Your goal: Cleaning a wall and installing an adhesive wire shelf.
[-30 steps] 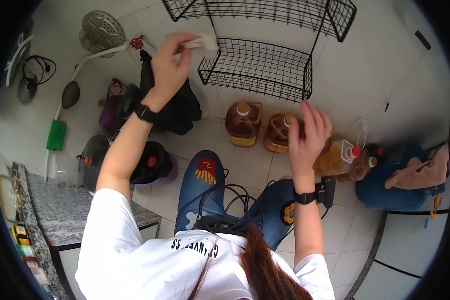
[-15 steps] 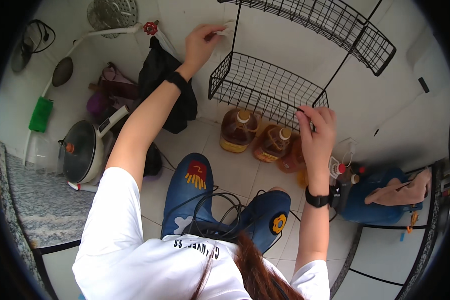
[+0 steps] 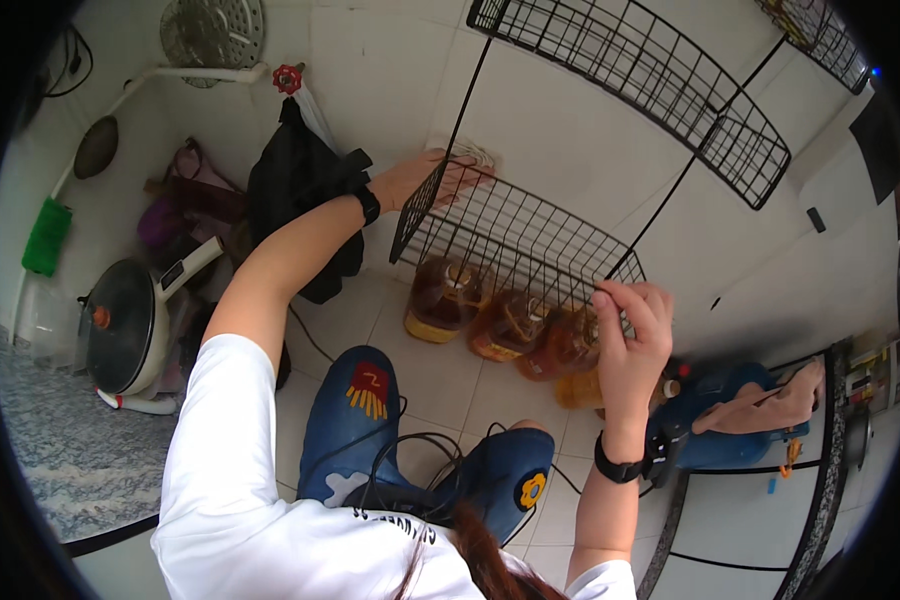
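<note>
Left hand: the hand (image 3: 408, 182) lies flat with fingers spread, not clenched, apparently pinning the cloth to the wall.
Cloth: the crumpled white cloth (image 3: 478, 152) is against the far tiled wall (image 3: 380, 90), just beyond the basket's left end.
Right hand: the hand (image 3: 638, 322) pinches the near right corner of the lower black wire basket (image 3: 520, 238).
Wiping: best done, I judge, with even palm pressure, fingers clear of wire ends.
Steadying: a light hold should suffice; pulling hard could strain the hanging rack.
Oil bottles: amber bottles (image 3: 442, 305) stand below; avoid knocking them.
</note>
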A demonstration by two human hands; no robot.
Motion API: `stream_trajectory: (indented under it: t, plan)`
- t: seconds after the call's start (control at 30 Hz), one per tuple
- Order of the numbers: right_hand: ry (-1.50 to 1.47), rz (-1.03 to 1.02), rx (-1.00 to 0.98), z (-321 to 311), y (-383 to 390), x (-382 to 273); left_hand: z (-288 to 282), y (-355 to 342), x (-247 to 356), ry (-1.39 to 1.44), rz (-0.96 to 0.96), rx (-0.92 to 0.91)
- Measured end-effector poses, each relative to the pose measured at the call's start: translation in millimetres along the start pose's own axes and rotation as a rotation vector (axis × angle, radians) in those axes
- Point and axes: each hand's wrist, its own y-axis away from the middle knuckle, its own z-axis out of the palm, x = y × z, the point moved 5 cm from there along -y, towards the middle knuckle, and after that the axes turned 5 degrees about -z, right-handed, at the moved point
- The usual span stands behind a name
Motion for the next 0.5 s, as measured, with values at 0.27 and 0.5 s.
stream_trajectory:
  t: [0.27, 0.5]
  plan:
    - [0.003, 0.026, 0.014, -22.2, -11.5, -26.6, -110.9, -60.4, -33.2, -0.27, -0.123, 0.43]
    - [-0.009, 0.046, 0.019, -33.8, -18.0, -27.7, -34.0, -59.2, 13.4, 0.0, 0.115, 0.071]
